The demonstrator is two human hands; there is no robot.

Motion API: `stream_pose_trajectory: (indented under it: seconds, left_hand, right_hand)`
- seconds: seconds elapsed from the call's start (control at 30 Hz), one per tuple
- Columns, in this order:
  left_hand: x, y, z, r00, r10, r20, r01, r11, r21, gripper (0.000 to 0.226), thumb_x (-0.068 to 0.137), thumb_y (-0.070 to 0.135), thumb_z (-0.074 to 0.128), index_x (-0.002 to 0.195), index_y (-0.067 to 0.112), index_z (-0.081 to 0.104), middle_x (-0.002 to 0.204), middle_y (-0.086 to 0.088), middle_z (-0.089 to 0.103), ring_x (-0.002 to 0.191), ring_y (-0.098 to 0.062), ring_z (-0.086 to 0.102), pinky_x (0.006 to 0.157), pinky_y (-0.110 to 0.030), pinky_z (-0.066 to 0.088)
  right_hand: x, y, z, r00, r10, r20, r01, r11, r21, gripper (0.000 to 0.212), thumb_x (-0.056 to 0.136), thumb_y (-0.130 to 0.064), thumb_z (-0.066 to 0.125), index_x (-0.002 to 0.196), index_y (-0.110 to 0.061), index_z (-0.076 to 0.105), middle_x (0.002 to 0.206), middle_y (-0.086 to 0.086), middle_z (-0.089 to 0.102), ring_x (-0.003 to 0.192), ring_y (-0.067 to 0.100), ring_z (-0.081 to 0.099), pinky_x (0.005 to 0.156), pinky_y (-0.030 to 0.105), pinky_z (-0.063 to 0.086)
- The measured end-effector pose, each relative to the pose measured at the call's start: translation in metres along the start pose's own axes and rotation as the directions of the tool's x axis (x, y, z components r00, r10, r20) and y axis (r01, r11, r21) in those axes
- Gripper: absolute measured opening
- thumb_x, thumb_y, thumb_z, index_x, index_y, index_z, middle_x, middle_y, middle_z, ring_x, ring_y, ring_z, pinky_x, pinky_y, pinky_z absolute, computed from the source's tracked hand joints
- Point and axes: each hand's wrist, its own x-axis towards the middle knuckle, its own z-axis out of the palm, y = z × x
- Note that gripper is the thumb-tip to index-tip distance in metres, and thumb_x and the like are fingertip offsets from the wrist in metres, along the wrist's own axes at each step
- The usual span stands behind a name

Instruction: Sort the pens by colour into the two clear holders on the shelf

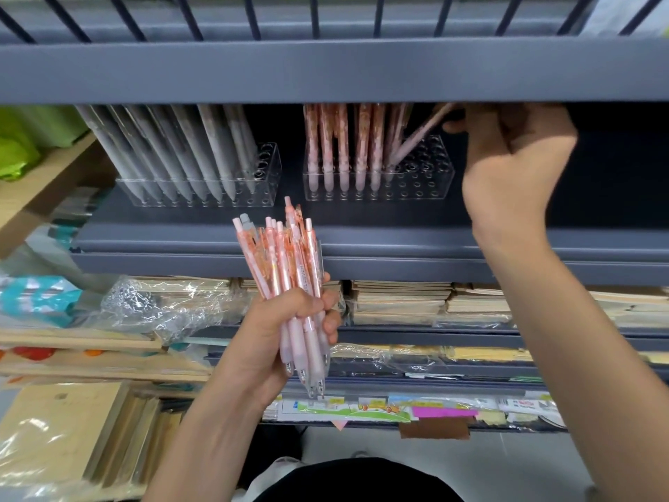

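Two clear holders stand side by side on the grey shelf [362, 240]. The left holder [266, 175] is nearly full of grey pens [188, 154]. The right holder [430, 175] has pink pens [344, 146] in its left half and free holes on the right. My left hand [278, 331] grips a bundle of pink pens [289, 262], with one grey pen among them, below the shelf edge. My right hand [514, 157] is raised at the right holder and pinches the top of a slanted pink pen [416, 139] whose tip sits in the holder.
The shelf above [325, 70] hangs low over the pen tops. Below are stacks of notebooks [398, 298] and plastic-wrapped goods [163, 302]. Wooden boards and wrapped paper packs [65, 429] lie at the lower left. Green items [18, 146] sit at the far left.
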Motion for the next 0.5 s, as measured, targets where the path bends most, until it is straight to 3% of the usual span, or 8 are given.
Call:
stream_pose_trajectory:
  seconds: [0.1, 0.2, 0.3, 0.37, 0.43, 0.5]
  left_hand:
    - [-0.001, -0.002, -0.001, 1.0, -0.001, -0.005, 0.001, 1.0, -0.013, 0.057, 0.05, 0.012, 0.07, 0.103, 0.009, 0.052, 0.073, -0.005, 0.059, 0.055, -0.017, 0.052, 0.051, -0.028, 0.05]
    - [-0.002, -0.003, -0.004, 1.0, 0.0, -0.001, 0.0, 1.0, -0.007, 0.055, 0.05, 0.012, 0.07, 0.103, 0.009, 0.052, 0.073, -0.004, 0.059, 0.055, -0.017, 0.052, 0.051, -0.027, 0.05]
    - [-0.003, -0.002, -0.007, 1.0, -0.005, 0.002, 0.005, 1.0, 0.005, 0.057, 0.05, 0.013, 0.07, 0.104, 0.009, 0.052, 0.073, -0.004, 0.058, 0.055, -0.017, 0.052, 0.051, -0.027, 0.05]
    - [-0.003, -0.001, -0.009, 1.0, -0.01, -0.004, 0.01, 1.0, 0.0, 0.059, 0.049, 0.013, 0.071, 0.105, 0.008, 0.051, 0.073, -0.004, 0.058, 0.055, -0.017, 0.051, 0.051, -0.027, 0.05]
    - [-0.004, 0.0, -0.013, 1.0, -0.011, -0.01, 0.011, 1.0, -0.004, 0.06, 0.049, 0.012, 0.071, 0.106, 0.006, 0.051, 0.073, -0.005, 0.057, 0.054, -0.017, 0.051, 0.05, -0.027, 0.049]
    - [-0.005, 0.002, -0.016, 1.0, -0.007, -0.012, 0.007, 1.0, 0.0, 0.06, 0.05, 0.012, 0.071, 0.106, 0.005, 0.052, 0.074, -0.005, 0.057, 0.054, -0.018, 0.051, 0.05, -0.028, 0.049]
  right_hand:
    - [0.005, 0.005, 0.001, 0.999, 0.01, 0.034, -0.008, 0.999, -0.046, 0.014, 0.085, -0.004, 0.056, 0.081, -0.014, 0.065, 0.076, 0.005, 0.069, 0.069, 0.011, 0.069, 0.068, 0.032, 0.055]
    - [0.008, 0.008, 0.007, 0.992, 0.087, 0.093, -0.079, 0.993, -0.089, 0.023, 0.085, -0.009, 0.057, 0.076, -0.029, 0.063, 0.073, -0.011, 0.068, 0.066, 0.006, 0.067, 0.069, 0.04, 0.058]
    - [0.007, 0.011, 0.019, 0.969, 0.121, 0.215, -0.076, 0.975, -0.209, 0.023, 0.088, -0.022, 0.061, 0.077, -0.043, 0.064, 0.079, -0.008, 0.07, 0.065, 0.008, 0.066, 0.075, 0.042, 0.059]
    - [0.007, 0.014, 0.025, 0.955, 0.143, 0.261, -0.069, 0.959, -0.274, 0.013, 0.086, -0.037, 0.06, 0.082, -0.043, 0.071, 0.086, -0.004, 0.072, 0.08, 0.021, 0.066, 0.082, 0.043, 0.056]
    - [0.012, 0.018, 0.028, 0.949, 0.189, 0.253, -0.103, 0.943, -0.316, 0.024, 0.084, -0.042, 0.059, 0.101, -0.033, 0.072, 0.103, 0.004, 0.071, 0.099, 0.036, 0.061, 0.09, 0.046, 0.053]
    - [0.017, 0.021, 0.031, 0.945, 0.218, 0.244, -0.13, 0.935, -0.331, 0.028, 0.084, -0.039, 0.058, 0.106, -0.026, 0.07, 0.112, 0.009, 0.068, 0.108, 0.039, 0.058, 0.094, 0.047, 0.051]
